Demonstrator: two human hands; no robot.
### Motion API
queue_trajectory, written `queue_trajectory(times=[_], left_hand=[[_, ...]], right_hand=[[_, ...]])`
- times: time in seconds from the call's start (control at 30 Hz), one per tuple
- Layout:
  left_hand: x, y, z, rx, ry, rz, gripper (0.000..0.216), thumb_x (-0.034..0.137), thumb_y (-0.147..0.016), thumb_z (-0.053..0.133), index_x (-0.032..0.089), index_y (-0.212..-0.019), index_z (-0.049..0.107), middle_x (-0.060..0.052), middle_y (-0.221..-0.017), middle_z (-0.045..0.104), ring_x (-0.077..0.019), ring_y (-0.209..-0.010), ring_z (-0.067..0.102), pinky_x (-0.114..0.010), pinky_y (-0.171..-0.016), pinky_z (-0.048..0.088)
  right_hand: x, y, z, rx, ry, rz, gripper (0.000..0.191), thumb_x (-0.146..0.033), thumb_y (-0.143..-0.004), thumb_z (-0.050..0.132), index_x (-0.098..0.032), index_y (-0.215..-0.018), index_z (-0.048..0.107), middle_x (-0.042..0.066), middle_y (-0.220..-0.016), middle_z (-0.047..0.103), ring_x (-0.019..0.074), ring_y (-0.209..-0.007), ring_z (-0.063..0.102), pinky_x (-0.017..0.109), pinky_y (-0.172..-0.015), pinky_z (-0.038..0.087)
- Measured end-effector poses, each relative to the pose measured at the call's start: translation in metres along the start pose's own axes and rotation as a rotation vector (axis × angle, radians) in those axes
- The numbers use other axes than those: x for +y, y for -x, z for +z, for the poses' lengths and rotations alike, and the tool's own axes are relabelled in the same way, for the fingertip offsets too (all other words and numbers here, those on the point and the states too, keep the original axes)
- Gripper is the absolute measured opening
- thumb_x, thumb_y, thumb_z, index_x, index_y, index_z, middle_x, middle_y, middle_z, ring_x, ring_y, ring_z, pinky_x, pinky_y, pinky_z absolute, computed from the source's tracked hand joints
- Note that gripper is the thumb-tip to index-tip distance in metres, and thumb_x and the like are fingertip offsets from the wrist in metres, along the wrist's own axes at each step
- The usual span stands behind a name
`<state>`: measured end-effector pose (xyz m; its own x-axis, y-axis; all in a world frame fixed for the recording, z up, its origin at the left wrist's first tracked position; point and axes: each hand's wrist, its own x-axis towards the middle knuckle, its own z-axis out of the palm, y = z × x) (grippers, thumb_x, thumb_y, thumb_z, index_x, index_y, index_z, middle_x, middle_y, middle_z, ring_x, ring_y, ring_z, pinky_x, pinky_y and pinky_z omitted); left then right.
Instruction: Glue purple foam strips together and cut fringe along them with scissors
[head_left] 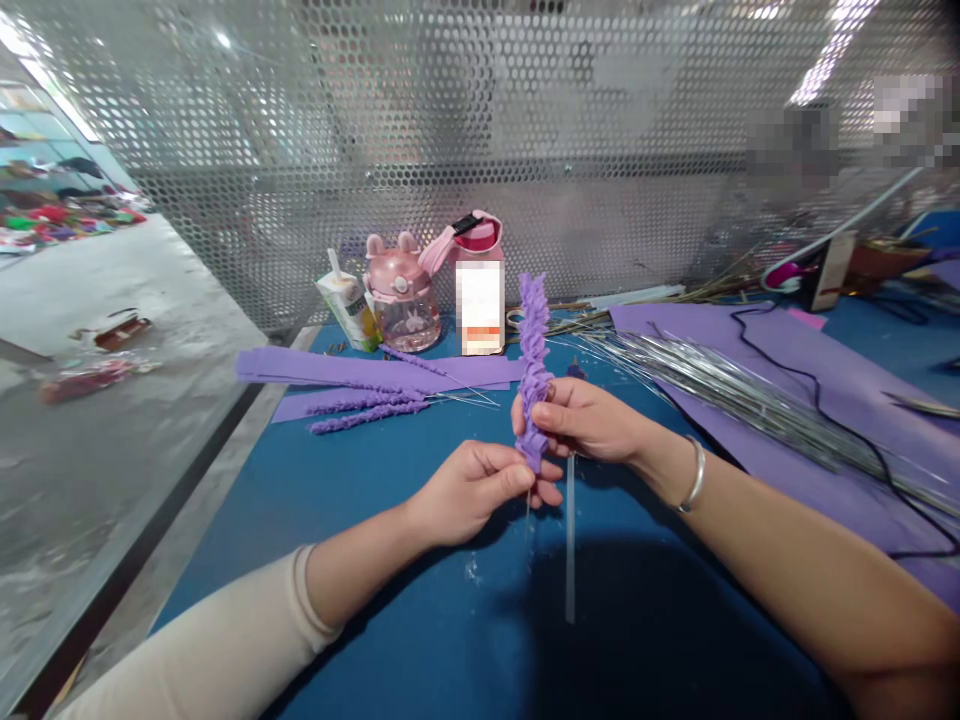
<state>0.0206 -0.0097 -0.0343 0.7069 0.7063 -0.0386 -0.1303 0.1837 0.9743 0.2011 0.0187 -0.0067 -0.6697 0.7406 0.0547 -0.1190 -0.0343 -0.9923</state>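
Observation:
Both my hands hold one upright purple foam flower spike (pixel 533 340) above the blue table (pixel 390 600). My right hand (pixel 592 420) is closed round its lower half. My left hand (pixel 480 490) pinches the bottom end, where a thin wire stem sticks down. A clear glue stick (pixel 570 540) lies on the table just under my hands. Finished purple spikes (pixel 367 412) lie to the left, further back.
Purple foam sheets (pixel 360 370) lie at the back and at right (pixel 750 400), with a bundle of silver wires (pixel 750 400) and a black cable (pixel 832 400). A drink carton (pixel 346 310), a pink bottle (pixel 401 295) and a jar (pixel 478 290) stand against a perforated metal screen (pixel 480 120).

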Motion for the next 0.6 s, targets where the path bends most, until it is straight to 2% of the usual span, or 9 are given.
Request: queue_trajectory(times=[0.07, 0.17, 0.33, 0.6], left_hand=[[-0.0017, 0.0005, -0.0014, -0.003, -0.074, 0.044, 0.036, 0.043, -0.072, 0.066, 0.013, -0.092, 0.070, -0.009, -0.087, 0.071, -0.0146, -0.071, 0.060, -0.027, -0.073, 0.046], [-0.0066, 0.0012, -0.0032, 0.027, -0.058, 0.077, 0.044, 0.043, -0.067, 0.071, 0.016, -0.101, 0.066, -0.007, -0.088, 0.070, -0.0167, -0.077, 0.062, -0.028, -0.075, 0.046], [-0.0069, 0.0000, -0.0058, 0.123, -0.057, 0.111, 0.041, 0.049, -0.080, 0.055, 0.012, -0.090, 0.068, -0.009, -0.081, 0.070, -0.0146, -0.070, 0.060, -0.028, -0.071, 0.046], [-0.0010, -0.0033, -0.0032, 0.204, -0.133, 0.034, 0.029, 0.038, -0.079, 0.061, 0.011, -0.082, 0.070, -0.007, -0.073, 0.070, -0.0130, -0.066, 0.059, -0.028, -0.069, 0.046]], right_hand=[[0.0016, -0.0013, -0.0008, 0.042, -0.008, -0.002, 0.029, -0.043, -0.083, 0.055, -0.015, -0.083, 0.060, -0.007, -0.050, 0.045, 0.0056, -0.040, 0.036, 0.018, -0.039, 0.029], [0.0042, -0.0032, -0.0032, 0.122, -0.005, -0.010, 0.031, -0.045, -0.081, 0.057, -0.014, -0.081, 0.059, -0.007, -0.049, 0.043, 0.0048, -0.039, 0.034, 0.017, -0.037, 0.025], [0.0072, -0.0053, -0.0044, 0.152, 0.022, -0.011, 0.030, -0.044, -0.081, 0.059, -0.014, -0.078, 0.058, -0.008, -0.047, 0.043, 0.0037, -0.037, 0.031, 0.016, -0.035, 0.021], [0.0067, -0.0060, 0.0018, 0.179, 0.113, -0.015, 0.027, -0.040, -0.079, 0.061, -0.016, -0.072, 0.052, -0.007, -0.054, 0.048, 0.0036, -0.041, 0.034, 0.017, -0.037, 0.024]])
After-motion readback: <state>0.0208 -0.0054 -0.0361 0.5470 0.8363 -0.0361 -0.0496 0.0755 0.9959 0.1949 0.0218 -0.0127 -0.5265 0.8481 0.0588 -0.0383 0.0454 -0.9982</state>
